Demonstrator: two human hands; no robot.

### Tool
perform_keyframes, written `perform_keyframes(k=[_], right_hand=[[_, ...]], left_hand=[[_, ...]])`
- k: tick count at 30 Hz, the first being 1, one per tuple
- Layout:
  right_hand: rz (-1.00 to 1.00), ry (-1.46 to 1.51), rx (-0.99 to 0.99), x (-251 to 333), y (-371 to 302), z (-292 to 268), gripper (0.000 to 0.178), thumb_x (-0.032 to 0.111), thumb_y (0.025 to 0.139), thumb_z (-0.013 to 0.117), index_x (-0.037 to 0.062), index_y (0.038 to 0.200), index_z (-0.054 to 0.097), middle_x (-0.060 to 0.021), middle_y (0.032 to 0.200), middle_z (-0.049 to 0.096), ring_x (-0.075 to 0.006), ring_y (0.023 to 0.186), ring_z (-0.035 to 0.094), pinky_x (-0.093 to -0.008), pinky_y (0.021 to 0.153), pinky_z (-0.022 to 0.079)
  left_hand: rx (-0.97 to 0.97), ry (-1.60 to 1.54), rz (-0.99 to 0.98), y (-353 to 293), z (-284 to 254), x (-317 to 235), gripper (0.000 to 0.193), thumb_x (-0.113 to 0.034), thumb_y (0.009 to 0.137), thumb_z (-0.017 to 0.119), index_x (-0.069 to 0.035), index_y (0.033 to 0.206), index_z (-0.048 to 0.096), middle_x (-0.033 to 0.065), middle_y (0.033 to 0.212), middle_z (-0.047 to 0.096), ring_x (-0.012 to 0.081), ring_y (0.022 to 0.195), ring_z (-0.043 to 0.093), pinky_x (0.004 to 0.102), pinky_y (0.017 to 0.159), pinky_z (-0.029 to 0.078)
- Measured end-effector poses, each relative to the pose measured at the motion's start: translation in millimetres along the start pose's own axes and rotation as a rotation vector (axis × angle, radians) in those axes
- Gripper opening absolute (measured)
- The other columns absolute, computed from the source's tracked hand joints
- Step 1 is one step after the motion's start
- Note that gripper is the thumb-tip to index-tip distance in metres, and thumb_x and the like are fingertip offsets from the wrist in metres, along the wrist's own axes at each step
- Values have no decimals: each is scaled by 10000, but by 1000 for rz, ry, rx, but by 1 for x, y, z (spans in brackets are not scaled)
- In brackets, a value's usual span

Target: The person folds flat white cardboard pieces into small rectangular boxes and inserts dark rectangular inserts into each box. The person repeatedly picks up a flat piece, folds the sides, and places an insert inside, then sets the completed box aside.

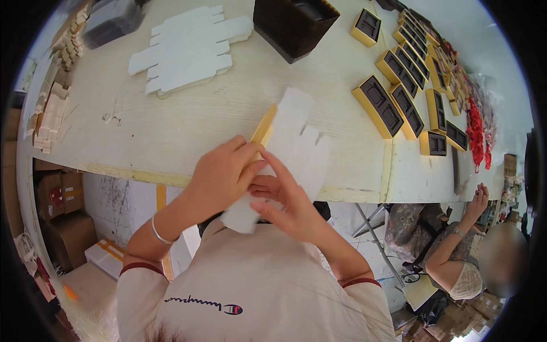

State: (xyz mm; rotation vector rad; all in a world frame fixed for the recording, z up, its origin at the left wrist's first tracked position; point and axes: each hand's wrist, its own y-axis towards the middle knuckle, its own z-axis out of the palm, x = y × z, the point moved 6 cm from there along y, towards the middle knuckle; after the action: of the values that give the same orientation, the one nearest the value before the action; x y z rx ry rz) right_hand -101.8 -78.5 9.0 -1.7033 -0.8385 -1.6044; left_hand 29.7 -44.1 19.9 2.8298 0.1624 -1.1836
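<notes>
A flat cardboard box blank [310, 154], white on the upper face and gold on its folded-up side, lies at the table's near edge and reaches toward my body. My left hand [225, 174] is closed around that gold side, thumb and fingers pinching it. From the right, my right hand [290, 202] meets it, index finger at the fold and the other fingers curled over the blank. Beyond my hands rests a pile of white box blanks [188, 48] with notched flaps. A dark brown plastic bin [293, 28] stands to the right of that pile.
Several gold boxes [379, 105] with black inserts cover the table's right side, near red tasselled cords [474, 134]. Clear plastic trays [114, 23] sit at the far left. Cream folded pieces [51, 117] line the left edge. Another person [456, 256] sits at the right.
</notes>
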Motion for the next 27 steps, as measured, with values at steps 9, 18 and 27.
perform_keyframes(k=[9,18,27], right_hand=[[-619,-1105,45,-8,-45,-31,376,172,766,706,28,1105,629,-149,1175,603,-315,1071,581,-402,881,482],[-529,-1055,-118,14,10,-23,199,93,767,664,43,943,587,-141,1016,558,-284,953,564,-359,825,455],[-643,-1013,54,5,-21,0,248,82,744,707,29,985,677,-78,902,577,-238,812,579,-354,697,498]], left_hand=[[140,270,305,34,-6,-5,237,15,801,559,-55,1025,591,79,891,547,269,806,558,375,667,464],[203,314,481,41,1,-6,114,-1,757,595,-71,847,591,39,832,525,223,792,543,328,647,467],[250,239,500,35,11,-5,147,23,726,610,-71,839,619,20,844,550,212,778,539,308,651,481]])
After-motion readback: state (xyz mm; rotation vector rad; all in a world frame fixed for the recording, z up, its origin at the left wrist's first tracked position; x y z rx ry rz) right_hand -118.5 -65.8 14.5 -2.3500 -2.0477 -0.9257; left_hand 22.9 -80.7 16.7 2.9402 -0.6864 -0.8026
